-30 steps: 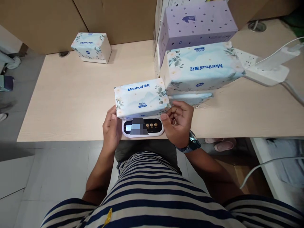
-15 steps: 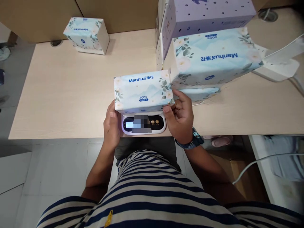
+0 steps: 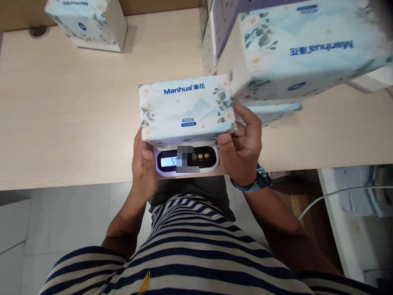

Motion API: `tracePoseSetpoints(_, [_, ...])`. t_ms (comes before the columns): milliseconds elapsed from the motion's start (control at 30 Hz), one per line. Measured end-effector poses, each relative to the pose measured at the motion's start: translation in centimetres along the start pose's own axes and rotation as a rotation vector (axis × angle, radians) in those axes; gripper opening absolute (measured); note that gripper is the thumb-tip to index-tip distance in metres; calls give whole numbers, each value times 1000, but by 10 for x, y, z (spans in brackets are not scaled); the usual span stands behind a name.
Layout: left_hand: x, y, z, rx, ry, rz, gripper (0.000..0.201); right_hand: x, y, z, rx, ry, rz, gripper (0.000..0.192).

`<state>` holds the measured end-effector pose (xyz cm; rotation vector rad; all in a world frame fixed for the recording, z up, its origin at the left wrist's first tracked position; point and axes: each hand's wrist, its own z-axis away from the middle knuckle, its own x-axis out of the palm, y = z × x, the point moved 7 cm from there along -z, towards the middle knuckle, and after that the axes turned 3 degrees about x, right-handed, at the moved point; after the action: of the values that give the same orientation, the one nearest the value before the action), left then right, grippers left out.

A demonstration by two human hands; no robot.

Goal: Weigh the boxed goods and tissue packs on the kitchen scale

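A tissue pack [image 3: 187, 108] with a pale blue mountain and flower print lies label up over a white digital kitchen scale [image 3: 202, 164] at the table's front edge. My left hand [image 3: 143, 166] is closed around the pack's left side, thumb at its near corner. At the right side my right hand [image 3: 242, 143] grips it, thumb on the near edge and fingers along the end. Digits glow on the scale's display, partly covered by a blurred patch. The scale's weighing platform is mostly hidden under the pack.
Close by on the right, larger stacked tissue packs [image 3: 303, 53] stand against a purple dotted box [image 3: 227, 24]. Another tissue pack [image 3: 89, 24] sits at the back left, near a round cable hole [image 3: 39, 31]. A pale cable [image 3: 340, 191] hangs at the right below the table [image 3: 76, 123].
The head view has moved closer, so the table things look larger and shifted outward. Digits now show on the scale's display, which looked blank before. Both hands keep their hold on the pack.
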<state>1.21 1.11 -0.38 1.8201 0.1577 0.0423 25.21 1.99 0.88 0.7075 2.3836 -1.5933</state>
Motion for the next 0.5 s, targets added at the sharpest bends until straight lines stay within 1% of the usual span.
tracePoseSetpoints(100, [0,2,0,13,-42,0,70,4,4,1,3,-21,25,60])
tracePoseSetpoints(167, [3,5,1,33,-106,28,67,5,8,1,-7,-27,40,62])
tracePoseSetpoints(267, [9,12,3,113,-183,23,63,6,10,2,-41,-36,73,66])
tracePoseSetpoints(367, [10,22,7,222,-169,-44,61,6,6,4,-86,-27,68,67])
tracePoseSetpoints(500, [9,26,16,248,-154,-84,61,7,1,6,-58,-39,-20,61])
